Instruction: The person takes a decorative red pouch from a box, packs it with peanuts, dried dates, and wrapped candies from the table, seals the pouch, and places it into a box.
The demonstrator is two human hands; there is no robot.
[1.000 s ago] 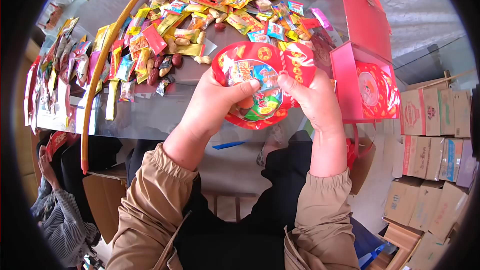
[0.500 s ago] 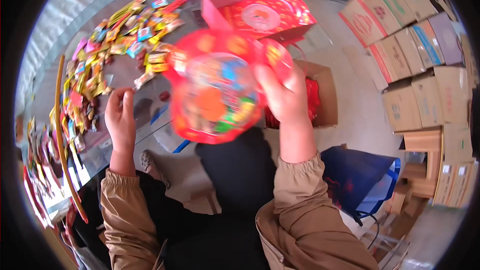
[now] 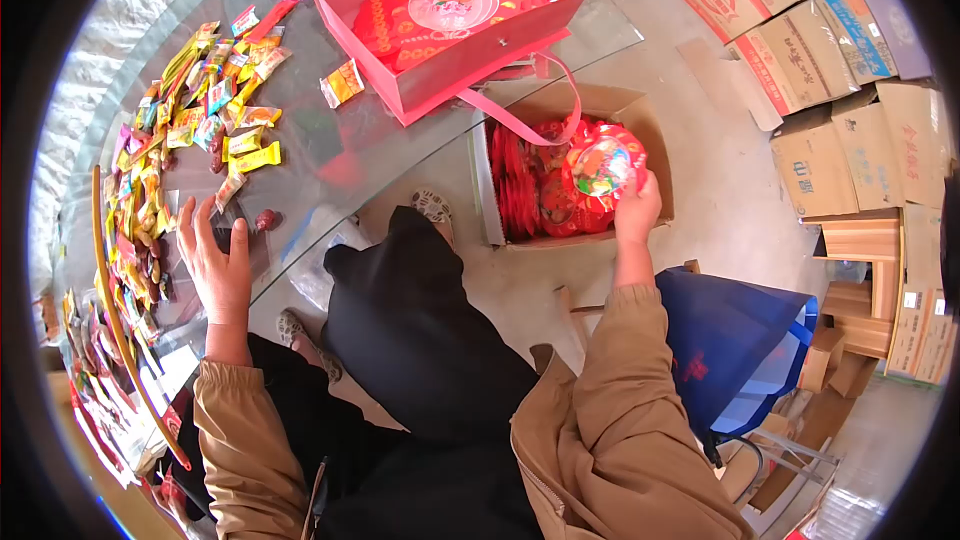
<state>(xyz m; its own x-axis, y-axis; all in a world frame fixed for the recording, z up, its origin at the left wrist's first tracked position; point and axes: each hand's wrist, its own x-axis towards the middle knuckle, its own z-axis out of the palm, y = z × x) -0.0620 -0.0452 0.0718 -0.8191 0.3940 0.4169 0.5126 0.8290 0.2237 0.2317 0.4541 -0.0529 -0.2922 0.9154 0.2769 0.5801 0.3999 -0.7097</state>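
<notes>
My right hand (image 3: 638,212) grips the edge of a red candy bag (image 3: 605,168) with a clear round window showing colourful sweets. The bag is over an open cardboard box (image 3: 657,130) on the floor, which holds several similar red bags (image 3: 520,190). Over the glass table's near part, my left hand (image 3: 215,265) has its fingers spread and holds nothing. Close to those fingers lie a dark red date (image 3: 266,220) and a pile of wrapped sweets (image 3: 200,110).
An open red gift box (image 3: 480,62) with red bags inside stands on the glass table (image 3: 350,165), its pink ribbon hanging over the edge. A long thin stick (image 3: 115,290) borders the sweets. Stacked cartons (image 3: 790,60) and a blue bag (image 3: 725,345) are at right.
My right hand has carried the candy bag from in front of me, rightward to the cardboard box. My left hand has opened its fingers. The view has shifted, showing more of the box.
</notes>
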